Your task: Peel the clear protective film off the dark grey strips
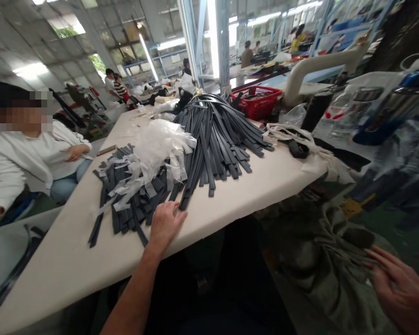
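Note:
At the near edge of the table, my left hand (165,226) has its fingers curled and closed about the end of a dark strap (185,197). That strap belongs to a large fanned bundle of flat dark straps (226,144), tied together at the top. Left of it lies a second heap of shorter dark straps (125,216), partly covered by translucent white plastic strips (157,146). Low on the right, my right hand (400,284) holds the edge of a crumpled olive-green cloth (335,260), below the table's height. Its grip is slightly blurred.
A seated person in a white top (56,151) is across the pale table (226,209). Behind the bundle stands a red basket (256,100). At right are a pale pipe (310,70), a blue-and-steel flask (394,102) and hanging dark strips (401,163).

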`<state>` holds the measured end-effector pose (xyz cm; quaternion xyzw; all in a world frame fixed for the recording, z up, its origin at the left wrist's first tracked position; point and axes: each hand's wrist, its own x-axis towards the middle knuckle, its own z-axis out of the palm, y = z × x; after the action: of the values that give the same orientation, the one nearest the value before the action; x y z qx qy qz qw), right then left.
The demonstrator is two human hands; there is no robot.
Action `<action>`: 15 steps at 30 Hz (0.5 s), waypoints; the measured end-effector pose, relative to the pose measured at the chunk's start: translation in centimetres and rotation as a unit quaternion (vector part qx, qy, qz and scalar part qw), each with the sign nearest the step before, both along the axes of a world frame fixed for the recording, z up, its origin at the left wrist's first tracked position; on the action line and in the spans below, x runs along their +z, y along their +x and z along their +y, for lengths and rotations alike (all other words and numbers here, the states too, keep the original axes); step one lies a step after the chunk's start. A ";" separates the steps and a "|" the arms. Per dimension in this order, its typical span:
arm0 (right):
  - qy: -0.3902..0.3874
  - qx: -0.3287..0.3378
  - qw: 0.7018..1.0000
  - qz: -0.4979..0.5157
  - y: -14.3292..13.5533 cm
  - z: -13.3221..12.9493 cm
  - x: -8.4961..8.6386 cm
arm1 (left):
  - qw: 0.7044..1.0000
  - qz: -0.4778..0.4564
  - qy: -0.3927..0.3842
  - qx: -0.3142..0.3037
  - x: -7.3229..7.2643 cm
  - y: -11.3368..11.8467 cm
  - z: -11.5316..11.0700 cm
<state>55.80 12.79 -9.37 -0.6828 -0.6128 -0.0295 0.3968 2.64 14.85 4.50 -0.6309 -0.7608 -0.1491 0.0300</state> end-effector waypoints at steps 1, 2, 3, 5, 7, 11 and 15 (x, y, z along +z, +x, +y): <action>0.005 0.022 1.000 -0.005 -1.0 -0.5 -0.2 | 1.000 0.009 -0.006 -0.005 0.0 0.0 0.2; 0.010 0.040 0.999 -0.011 -1.7 -0.8 -0.5 | 1.000 0.018 -0.008 -0.010 0.0 0.0 0.4; 0.012 0.054 0.998 -0.013 -2.3 -1.1 -0.8 | 1.000 0.025 -0.011 -0.014 0.1 0.1 0.5; 0.001 0.076 0.997 -0.005 -2.9 -1.4 -1.8 | 0.999 0.034 -0.013 -0.020 0.2 -0.1 0.8; -0.008 0.096 0.995 0.003 -3.0 -1.6 -3.1 | 0.999 0.037 -0.009 -0.026 0.3 -0.6 1.1; -0.033 0.130 0.991 -0.012 -2.9 -1.7 -5.1 | 0.999 0.033 0.000 -0.010 0.3 -1.6 1.6; -0.037 0.152 0.987 -0.028 -3.8 -1.6 -5.6 | 0.999 0.036 -0.016 0.004 0.4 -1.8 2.4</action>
<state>51.97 11.16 -15.00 -0.5947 -0.7212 0.0349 0.3535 0.85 17.21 4.91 -0.6333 -0.7640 -0.1142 0.0476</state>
